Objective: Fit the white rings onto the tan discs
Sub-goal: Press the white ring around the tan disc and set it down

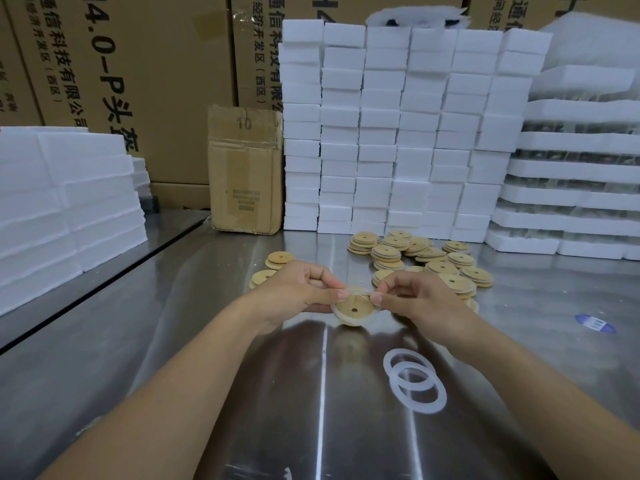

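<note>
A stack of white foam blocks [65,202] is seen at the far left of a shiny steel counter [173,341]. Further back, a worn cardboard box [246,171] marked 10 is stood upright. Two loose tan discs [278,259] are laid just beyond the left hand [298,292].

At centre, a tan disc [353,306] with a middle hole is held tilted between both hands. Whether it touches the counter cannot be told. A white ring [337,315] is wrapped round its near rim, and the ring's upper part is pinched by the left fingers [341,294] and by the fingers [375,298] of the right hand [422,299].

A wall of foam blocks [398,133] is stacked behind. A pile of tan discs [426,258] is spread beyond the right hand. Two spare white rings [415,382] are laid overlapping on the counter, nearer the viewer. A blue label [595,323] is seen on the counter at the right.
</note>
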`<state>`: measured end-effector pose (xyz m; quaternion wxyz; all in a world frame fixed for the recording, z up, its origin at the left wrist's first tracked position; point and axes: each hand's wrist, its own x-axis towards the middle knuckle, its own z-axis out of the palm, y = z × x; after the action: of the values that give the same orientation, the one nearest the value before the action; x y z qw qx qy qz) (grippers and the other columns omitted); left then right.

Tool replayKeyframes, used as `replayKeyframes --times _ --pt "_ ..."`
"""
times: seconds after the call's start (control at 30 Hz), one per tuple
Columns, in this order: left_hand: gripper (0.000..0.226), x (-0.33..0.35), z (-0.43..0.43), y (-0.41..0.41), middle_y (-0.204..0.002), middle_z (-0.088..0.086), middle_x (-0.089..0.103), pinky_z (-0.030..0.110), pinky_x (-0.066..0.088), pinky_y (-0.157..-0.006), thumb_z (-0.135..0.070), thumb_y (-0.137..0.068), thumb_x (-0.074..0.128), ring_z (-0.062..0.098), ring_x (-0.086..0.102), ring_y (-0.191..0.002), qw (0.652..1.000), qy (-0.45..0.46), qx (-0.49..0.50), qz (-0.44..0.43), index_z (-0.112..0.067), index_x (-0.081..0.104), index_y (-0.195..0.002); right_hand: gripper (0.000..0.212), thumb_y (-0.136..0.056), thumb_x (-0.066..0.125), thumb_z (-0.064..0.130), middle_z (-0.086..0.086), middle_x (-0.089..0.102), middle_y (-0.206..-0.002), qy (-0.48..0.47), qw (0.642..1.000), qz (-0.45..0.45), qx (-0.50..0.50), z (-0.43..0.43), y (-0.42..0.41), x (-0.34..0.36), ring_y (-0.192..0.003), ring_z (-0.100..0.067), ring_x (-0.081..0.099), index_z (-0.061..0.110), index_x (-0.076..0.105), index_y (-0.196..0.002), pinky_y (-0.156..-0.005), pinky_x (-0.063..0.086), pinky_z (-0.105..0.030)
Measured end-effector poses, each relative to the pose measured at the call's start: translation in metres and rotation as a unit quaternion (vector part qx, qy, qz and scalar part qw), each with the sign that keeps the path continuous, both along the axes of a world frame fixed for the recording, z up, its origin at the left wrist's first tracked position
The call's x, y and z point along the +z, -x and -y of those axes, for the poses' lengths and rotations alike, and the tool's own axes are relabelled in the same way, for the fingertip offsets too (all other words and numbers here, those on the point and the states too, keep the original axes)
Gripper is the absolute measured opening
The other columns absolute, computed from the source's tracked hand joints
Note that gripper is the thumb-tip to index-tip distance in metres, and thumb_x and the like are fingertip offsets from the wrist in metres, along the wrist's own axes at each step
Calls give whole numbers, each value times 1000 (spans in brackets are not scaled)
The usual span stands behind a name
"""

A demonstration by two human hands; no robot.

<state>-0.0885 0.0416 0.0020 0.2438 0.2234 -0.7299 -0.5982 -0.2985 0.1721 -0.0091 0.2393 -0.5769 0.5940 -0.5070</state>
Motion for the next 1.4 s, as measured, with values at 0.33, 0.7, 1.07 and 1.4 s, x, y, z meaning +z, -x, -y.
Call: replayKeyframes --times 0.33,0.7,1.07,1.4 --pt "13 -1 7 -4 -105 17 82 30 64 -91 -8 -88 86 25 80 -102 1000 0 -17 7 -5 77 -97 8 -92 79 14 5 71 -68 1 999 -19 29 -1 5 -1 -55 -7 49 9 77 -86 -52 34 -16" --pt "11 -7 13 -5 -102 21 81 31 64 -86 -10 -84 91 24 80 -95 1000 12 12 -4 -17 83 -80 9 -91 81 17 2 76 -78 -8 999 -45 17 1 4 -7 -74 -8 69 12 76 -85 -67 55 -21" --pt "24 -10 23 -8 -95 16 83 27 63 -80 -30 -76 96 22 80 -94 997 57 26 39 -13 80 -82 13 -94 79 27 -2 78 -80 -23 994 -108 -20 1 -4 -6 -85 -34 73 17 75 -86 -75 60 -49" --pt "17 -20 27 -1 -83 9 82 24 55 -74 -25 -82 94 13 71 -76 979 190 36 58 -17 81 -76 15 -97 75 29 6 74 -72 -31 980 -182 -72 3 3 -13 -67 -10 69 23 73 -83 -64 50 -24"
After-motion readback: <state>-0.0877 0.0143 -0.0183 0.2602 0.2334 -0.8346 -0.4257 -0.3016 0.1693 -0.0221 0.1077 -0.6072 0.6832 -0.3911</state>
